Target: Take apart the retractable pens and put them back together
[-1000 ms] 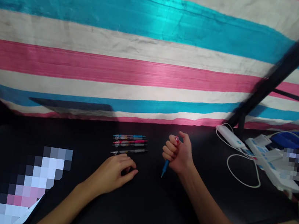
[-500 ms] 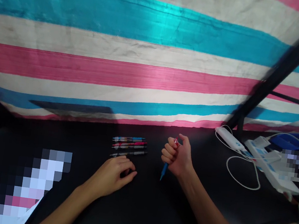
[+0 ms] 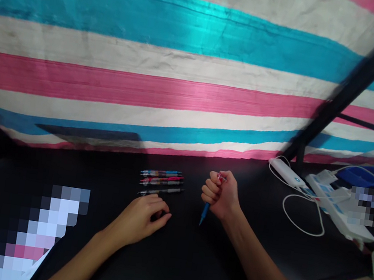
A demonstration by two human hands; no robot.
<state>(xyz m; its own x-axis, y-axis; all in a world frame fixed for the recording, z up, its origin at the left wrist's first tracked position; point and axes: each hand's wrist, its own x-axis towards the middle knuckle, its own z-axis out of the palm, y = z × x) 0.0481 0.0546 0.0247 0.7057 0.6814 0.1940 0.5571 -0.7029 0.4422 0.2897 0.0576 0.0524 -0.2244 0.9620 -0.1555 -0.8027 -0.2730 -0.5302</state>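
My right hand [image 3: 221, 196] is closed in a fist around a blue pen [image 3: 204, 213]; the pen's tip points down at the black table [image 3: 184, 260] and its red top sticks out by my thumb. My left hand [image 3: 143, 219] rests on the table with fingers curled loosely, holding nothing that I can see. Just beyond its fingertips several pens [image 3: 162, 180] lie side by side in a neat row, blue, pink and dark ones.
A striped pink, blue and white cloth [image 3: 168, 77] hangs behind the table. At the right lie a white power strip [image 3: 337, 207], a white adapter [image 3: 287, 172] and looped white cables [image 3: 301, 216]. A dark slanted bar [image 3: 351, 84] rises at the right.
My right thumb has closed down onto the top of the blue pen. Both hands otherwise stay where they were.
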